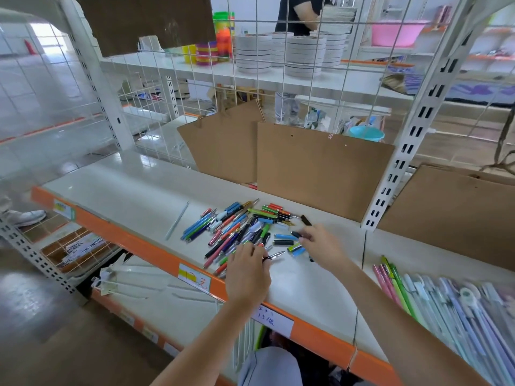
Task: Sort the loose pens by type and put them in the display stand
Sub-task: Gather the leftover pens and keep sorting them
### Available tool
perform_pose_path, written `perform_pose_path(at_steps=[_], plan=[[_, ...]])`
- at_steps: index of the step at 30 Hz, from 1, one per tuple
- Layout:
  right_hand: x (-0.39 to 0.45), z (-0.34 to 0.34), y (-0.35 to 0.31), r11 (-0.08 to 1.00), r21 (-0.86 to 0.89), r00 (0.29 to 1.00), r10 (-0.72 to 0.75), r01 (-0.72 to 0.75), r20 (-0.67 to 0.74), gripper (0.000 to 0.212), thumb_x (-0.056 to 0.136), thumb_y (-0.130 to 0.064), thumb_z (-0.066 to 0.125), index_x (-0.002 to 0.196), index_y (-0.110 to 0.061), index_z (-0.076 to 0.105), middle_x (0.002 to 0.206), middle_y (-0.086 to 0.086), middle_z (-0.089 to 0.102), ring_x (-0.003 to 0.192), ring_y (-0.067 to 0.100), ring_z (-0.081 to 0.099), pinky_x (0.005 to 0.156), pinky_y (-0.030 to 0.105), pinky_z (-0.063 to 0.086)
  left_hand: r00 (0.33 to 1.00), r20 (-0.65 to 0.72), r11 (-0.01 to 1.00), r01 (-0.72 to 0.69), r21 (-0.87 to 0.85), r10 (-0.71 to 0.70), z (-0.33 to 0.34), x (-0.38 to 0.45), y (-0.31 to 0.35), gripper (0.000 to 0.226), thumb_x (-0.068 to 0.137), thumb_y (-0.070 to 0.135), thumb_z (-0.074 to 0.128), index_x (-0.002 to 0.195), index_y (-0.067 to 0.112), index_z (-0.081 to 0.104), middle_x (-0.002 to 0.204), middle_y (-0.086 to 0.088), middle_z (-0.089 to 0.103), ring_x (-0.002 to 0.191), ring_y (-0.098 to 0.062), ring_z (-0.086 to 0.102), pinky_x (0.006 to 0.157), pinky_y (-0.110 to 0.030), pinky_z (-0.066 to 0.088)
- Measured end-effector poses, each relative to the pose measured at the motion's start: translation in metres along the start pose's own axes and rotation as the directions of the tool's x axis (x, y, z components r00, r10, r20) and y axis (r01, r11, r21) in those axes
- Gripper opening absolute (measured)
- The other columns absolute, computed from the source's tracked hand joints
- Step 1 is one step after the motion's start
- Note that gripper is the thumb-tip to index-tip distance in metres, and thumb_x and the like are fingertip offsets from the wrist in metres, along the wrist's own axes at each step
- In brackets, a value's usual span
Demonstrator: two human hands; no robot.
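With your left hand pinching a pen and your right hand gripping a black pen, a careless sweep could roll the pile under them off the shelf.

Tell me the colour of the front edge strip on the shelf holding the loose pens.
Orange, seen in the head view: the front edge strip runs below the loose pens.

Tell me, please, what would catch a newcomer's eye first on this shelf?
First the heap of loose coloured pens in the middle of the white shelf, with the left hand on its near edge and the right hand pinching a dark pen. Brown cardboard sheets lean against the wire grid behind.
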State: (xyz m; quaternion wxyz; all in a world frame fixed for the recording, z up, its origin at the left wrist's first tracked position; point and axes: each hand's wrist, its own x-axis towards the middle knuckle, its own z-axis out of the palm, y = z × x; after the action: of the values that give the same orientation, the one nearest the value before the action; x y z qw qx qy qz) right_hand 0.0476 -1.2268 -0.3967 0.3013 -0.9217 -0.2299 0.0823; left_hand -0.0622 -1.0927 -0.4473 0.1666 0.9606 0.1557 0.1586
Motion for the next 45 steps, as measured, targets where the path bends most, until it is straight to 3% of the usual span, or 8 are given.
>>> perform_pose_path(at_steps=[5,10,13,18,25,34,38,45], plan=[[-0.084,0.003,0.022,0.912,0.379,0.982,0.186,-0.159,-0.037,0.004,0.090,-0.014,0.060,0.094,-0.013,0.060,0.090,0.000,0.062,0.076,0.010,0.054,0.060,0.013,0.038,0.994,0.011,0.993,-0.106,-0.047,0.107,-0.003,-0.001,0.000,0.018,0.100,0.032,0.037,0.109,0.026,0.051,0.105,0.009,0.051,0.098,-0.010,0.044,0.088,-0.025,0.035],[-0.119,0.004,0.040,0.788,0.570,0.939,0.335,-0.232,-0.081,0.011,0.089,-0.020,0.061,0.082,-0.011,0.059,0.076,-0.001,0.060,0.067,0.015,0.049,0.062,0.027,0.036,0.963,0.143,0.971,-0.213,-0.108,0.227,-0.009,0.001,0.010,0.022,0.101,0.034,0.037,0.111,0.021,0.051,0.102,0.004,0.058,0.079,-0.015,0.058,0.061,-0.027,0.043],[-0.126,0.003,0.043,0.694,0.694,0.913,0.387,-0.193,-0.133,0.020,0.092,-0.020,0.058,0.082,-0.003,0.059,0.073,0.001,0.059,0.064,0.013,0.044,0.062,0.027,0.033,0.925,0.225,0.939,-0.256,-0.229,0.307,-0.005,-0.006,0.034,0.026,0.098,0.040,0.043,0.105,0.021,0.059,0.095,0.005,0.064,0.084,-0.013,0.059,0.070,-0.030,0.048],[-0.129,0.001,0.044,0.435,0.893,0.887,0.449,-0.110,-0.110,0.008,0.094,-0.005,0.052,0.089,-0.002,0.058,0.073,0.008,0.060,0.061,0.012,0.046,0.056,0.023,0.036,0.906,0.236,0.892,-0.249,-0.376,0.352,0.005,-0.018,0.049,0.017,0.093,0.039,0.054,0.096,0.025,0.064,0.093,0.013,0.063,0.085,-0.004,0.056,0.074,-0.021,0.043],[-0.130,0.003,0.046,0.537,0.836,0.882,0.443,-0.115,-0.163,0.009,0.094,-0.009,0.054,0.090,-0.008,0.062,0.070,0.002,0.060,0.064,0.013,0.046,0.057,0.023,0.038,0.915,0.252,0.865,-0.167,-0.472,0.314,0.004,-0.023,0.043,0.011,0.090,0.035,0.060,0.092,0.025,0.064,0.084,0.015,0.064,0.081,-0.005,0.060,0.074,-0.030,0.050],[-0.129,0.005,0.049,0.542,0.830,0.872,0.460,-0.128,-0.166,0.012,0.092,-0.010,0.056,0.083,-0.011,0.064,0.066,0.001,0.057,0.061,0.013,0.042,0.058,0.025,0.034,0.918,0.248,0.860,-0.158,-0.485,0.309,0.004,-0.024,0.043,0.010,0.090,0.036,0.059,0.093,0.027,0.064,0.083,0.016,0.065,0.079,-0.005,0.061,0.073,-0.031,0.051],[-0.127,0.004,0.046,0.653,0.740,0.927,0.356,-0.158,-0.117,0.011,0.091,-0.013,0.058,0.084,-0.011,0.066,0.064,-0.002,0.060,0.056,0.010,0.044,0.056,0.023,0.035,0.913,0.249,0.861,-0.173,-0.478,0.322,0.006,-0.024,0.042,0.009,0.091,0.035,0.059,0.092,0.028,0.064,0.078,0.014,0.064,0.073,-0.006,0.059,0.068,-0.029,0.049],[-0.113,0.008,0.037,0.555,0.808,0.933,0.359,-0.199,-0.017,0.013,0.092,-0.007,0.056,0.085,-0.001,0.064,0.064,0.004,0.058,0.053,0.011,0.045,0.050,0.020,0.037,0.905,0.261,0.885,-0.208,-0.416,0.335,0.009,-0.021,0.039,0.024,0.098,0.031,0.047,0.091,0.023,0.068,0.088,0.012,0.069,0.074,-0.005,0.058,0.062,-0.020,0.039]])
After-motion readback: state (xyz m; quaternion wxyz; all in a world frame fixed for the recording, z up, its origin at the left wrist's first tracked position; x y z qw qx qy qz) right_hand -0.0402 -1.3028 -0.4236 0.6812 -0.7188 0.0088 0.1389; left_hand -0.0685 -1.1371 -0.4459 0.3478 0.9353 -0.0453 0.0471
